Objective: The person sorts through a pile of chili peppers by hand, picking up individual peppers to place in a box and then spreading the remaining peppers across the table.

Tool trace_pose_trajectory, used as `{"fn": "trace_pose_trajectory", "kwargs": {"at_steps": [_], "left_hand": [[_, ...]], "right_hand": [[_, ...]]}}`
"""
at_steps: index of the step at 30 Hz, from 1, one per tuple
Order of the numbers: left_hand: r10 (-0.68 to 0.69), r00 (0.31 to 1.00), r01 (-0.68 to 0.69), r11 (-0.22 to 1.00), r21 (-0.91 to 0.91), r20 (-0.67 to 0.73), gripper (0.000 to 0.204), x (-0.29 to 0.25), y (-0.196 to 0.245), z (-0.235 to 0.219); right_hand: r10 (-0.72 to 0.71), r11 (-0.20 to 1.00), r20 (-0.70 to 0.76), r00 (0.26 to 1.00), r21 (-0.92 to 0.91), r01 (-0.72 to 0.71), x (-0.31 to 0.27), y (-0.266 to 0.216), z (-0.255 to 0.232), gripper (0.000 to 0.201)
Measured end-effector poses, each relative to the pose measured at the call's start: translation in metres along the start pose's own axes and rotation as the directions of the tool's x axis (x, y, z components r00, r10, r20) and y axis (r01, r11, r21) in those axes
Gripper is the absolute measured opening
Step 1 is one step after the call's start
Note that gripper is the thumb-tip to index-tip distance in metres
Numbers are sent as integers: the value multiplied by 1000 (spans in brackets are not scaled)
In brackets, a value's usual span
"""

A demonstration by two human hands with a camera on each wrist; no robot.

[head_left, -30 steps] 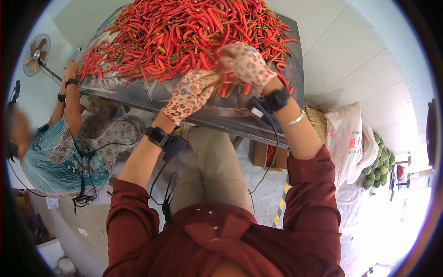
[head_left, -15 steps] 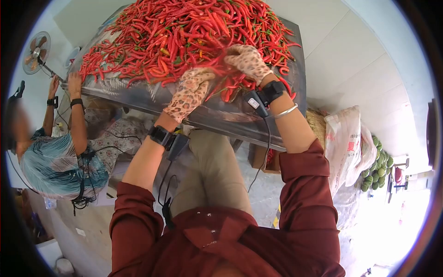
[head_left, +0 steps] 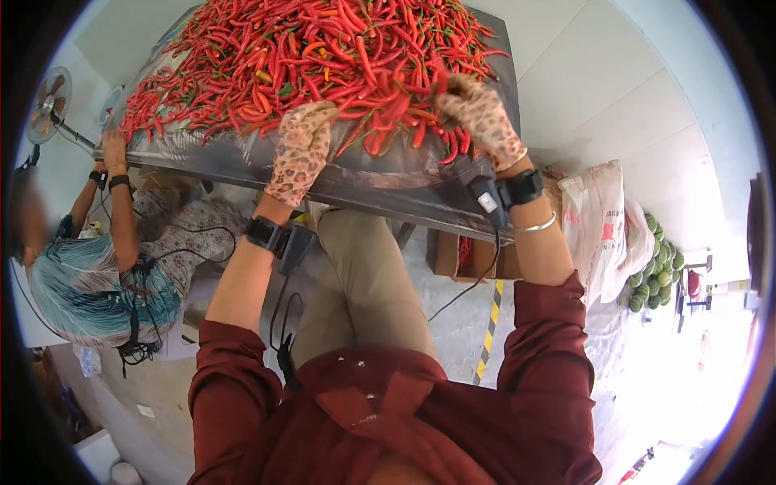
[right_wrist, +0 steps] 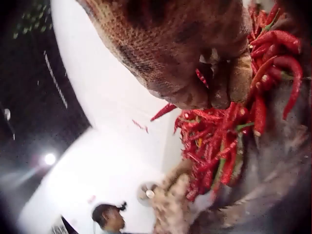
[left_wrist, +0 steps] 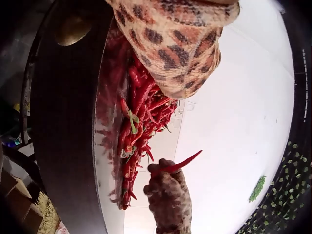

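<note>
Gripping: right hand [head_left: 483,121] holds one red chili [left_wrist: 187,161] (tip free), I observe.
Left hand [head_left: 302,153]: grip, I cannot tell.
Table [head_left: 404,181]: chili heap [head_left: 267,65], far side.

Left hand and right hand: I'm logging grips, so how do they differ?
The right hand holds a red chili; none shows in the left hand, though its fingertips are partly hidden. In the head view, the left hand sits lower in the frame, the right hand higher. Both wear spotted gloves.
</note>
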State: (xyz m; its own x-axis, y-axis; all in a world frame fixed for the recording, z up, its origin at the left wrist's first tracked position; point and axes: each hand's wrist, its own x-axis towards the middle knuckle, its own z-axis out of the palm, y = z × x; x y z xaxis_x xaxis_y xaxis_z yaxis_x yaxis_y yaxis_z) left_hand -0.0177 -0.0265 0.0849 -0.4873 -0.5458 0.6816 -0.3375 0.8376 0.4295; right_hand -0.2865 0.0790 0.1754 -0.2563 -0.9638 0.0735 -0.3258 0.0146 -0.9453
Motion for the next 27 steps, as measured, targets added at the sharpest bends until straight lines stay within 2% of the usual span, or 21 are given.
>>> {"fn": "trace_pose_trajectory", "kwargs": {"at_steps": [1,2,4,5,6,7,8,10,11,14,15,19,21,22,23,24,25,26,27], "left_hand": [[8,1000,-7,999,32,-24,24,1,0,-1],[9,1000,-9,1000,30,-20,24,2,1,-2],[-108,989,107,994,-6,-97,25,5,3,-3],[-154,979,156,988,6,-132,26,4,3,-3],[-153,980,156,988,10,-130,26,4,1,-3],[-242,961,242,970,-12,-132,26,4,-4,0],[-328,935,327,945,-35,-133,25,2,-12,5],[-299,947,292,954,-73,-119,24,-4,-26,11],[-286,951,278,957,-79,-117,25,-2,-24,10],[-265,957,256,963,-89,-115,24,-1,-22,8],[-257,962,252,966,-57,-95,24,-1,-24,8],[-232,969,227,972,-62,-80,24,-2,-24,8],[-239,968,236,970,-52,-71,24,-2,-25,7],[-249,966,247,968,-42,-62,24,-1,-24,7],[-242,968,236,968,-83,-67,24,-1,-25,7],[-230,970,223,971,-90,-72,24,-1,-25,6],[-218,972,213,975,-67,-84,24,-1,-24,5],[-203,975,200,979,-46,-94,23,0,-23,5],[-201,974,200,980,-21,-107,23,-1,-24,6]], "right_hand": [[-66,953,76,995,-289,85,-8,-8,5,28],[-319,798,175,932,-481,363,-5,14,10,30],[-478,658,271,836,-520,545,-11,31,26,31],[-478,659,269,836,-519,544,-13,32,34,31],[-493,581,303,815,-583,568,-15,33,41,32],[-505,495,339,794,-640,588,-16,33,47,32],[-507,495,339,792,-639,590,-13,36,50,32],[-435,453,369,821,-699,554,-6,44,55,33],[-447,386,389,806,-729,566,-7,37,53,34],[-495,382,413,765,-687,618,-6,39,50,33],[-403,373,442,801,-720,585,-5,37,49,32],[-369,378,476,798,-708,597,3,41,45,35],[-462,503,417,782,-603,619,9,44,41,34],[-467,497,415,781,-606,620,11,45,34,34],[-258,802,350,901,-442,401,10,33,26,35],[-13,969,335,942,-229,94,8,23,19,37],[72,986,234,969,-166,-33,7,16,15,37],[67,985,216,974,-173,-30,8,18,10,37],[96,991,172,980,73,-110,9,24,6,35]]}}
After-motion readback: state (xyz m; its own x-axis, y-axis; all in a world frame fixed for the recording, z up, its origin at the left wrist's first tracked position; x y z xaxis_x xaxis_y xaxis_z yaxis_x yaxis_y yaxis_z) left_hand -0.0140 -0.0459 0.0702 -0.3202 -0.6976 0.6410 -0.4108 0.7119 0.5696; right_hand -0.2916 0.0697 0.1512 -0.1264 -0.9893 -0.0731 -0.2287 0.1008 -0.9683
